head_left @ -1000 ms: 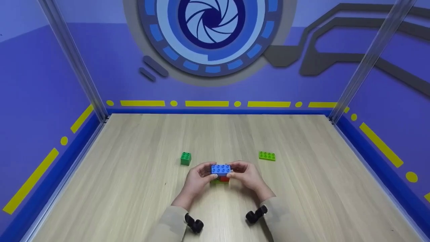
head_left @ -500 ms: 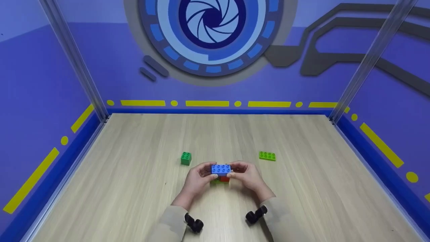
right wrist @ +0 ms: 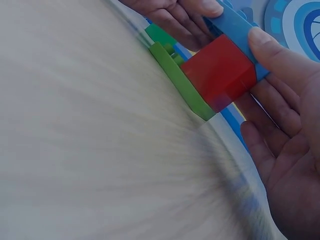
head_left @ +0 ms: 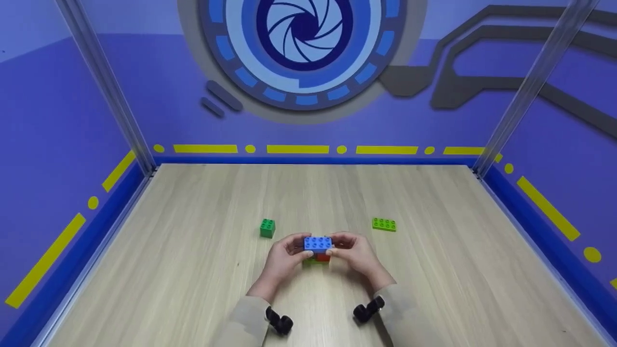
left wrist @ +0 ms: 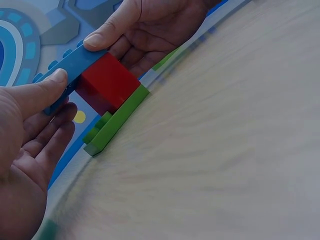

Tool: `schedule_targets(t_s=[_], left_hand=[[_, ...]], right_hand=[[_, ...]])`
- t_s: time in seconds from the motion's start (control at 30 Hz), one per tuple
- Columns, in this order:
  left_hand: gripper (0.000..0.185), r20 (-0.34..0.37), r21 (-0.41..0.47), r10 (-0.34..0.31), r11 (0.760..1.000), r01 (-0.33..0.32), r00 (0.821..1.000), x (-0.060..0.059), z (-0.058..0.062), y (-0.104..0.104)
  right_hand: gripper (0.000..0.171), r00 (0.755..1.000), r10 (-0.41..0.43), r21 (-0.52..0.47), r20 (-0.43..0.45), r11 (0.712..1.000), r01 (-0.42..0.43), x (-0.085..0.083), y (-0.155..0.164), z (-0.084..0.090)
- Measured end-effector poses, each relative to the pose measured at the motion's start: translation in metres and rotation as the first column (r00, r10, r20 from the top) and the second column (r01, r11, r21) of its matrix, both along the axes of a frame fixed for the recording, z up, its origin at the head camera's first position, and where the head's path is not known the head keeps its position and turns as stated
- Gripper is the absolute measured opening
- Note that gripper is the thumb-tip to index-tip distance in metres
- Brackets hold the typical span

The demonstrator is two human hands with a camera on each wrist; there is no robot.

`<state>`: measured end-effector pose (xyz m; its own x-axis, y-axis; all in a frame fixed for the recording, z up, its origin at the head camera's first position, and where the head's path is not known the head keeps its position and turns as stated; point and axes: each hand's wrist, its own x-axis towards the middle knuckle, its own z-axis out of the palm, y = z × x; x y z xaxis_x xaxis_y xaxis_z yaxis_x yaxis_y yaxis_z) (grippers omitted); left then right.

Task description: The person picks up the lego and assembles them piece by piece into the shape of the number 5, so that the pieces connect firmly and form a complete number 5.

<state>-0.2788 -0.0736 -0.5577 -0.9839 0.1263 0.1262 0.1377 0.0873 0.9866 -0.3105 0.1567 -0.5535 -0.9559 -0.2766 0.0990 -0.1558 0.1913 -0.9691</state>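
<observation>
Blue brick (head_left: 317,243) sits atop the red brick (head_left: 322,257) and lime plate (left wrist: 117,121) mid-tabletop (head_left: 193,270), pinched by left hand (head_left: 282,260) and right hand (head_left: 354,255) fingers, while 2 green pieces lie unused.

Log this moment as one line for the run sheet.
left hand: pinches blue plate | right hand: pinches same plate | plate sits on red brick over green plate | loose: green cube, lime plate

In my grip: blue plate (head_left: 317,243) over red brick (head_left: 322,257) on lime-green plate (left wrist: 118,121). Dark-green brick (head_left: 267,228) and lime plate (head_left: 383,224) on the pale wood-grain worktop (head_left: 193,270).
</observation>
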Motion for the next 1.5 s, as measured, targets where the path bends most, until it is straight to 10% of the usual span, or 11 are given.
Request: schedule_targets(t_s=[1.5], left_hand=[[0.049,-0.026,0.04,-0.012,0.999,0.013,1.0,0.002,-0.0045,-0.0014]], right_hand=[[0.039,1.0,0.02,-0.003,0.001,1.0,-0.02,-0.0021,-0.0012,0.001]])
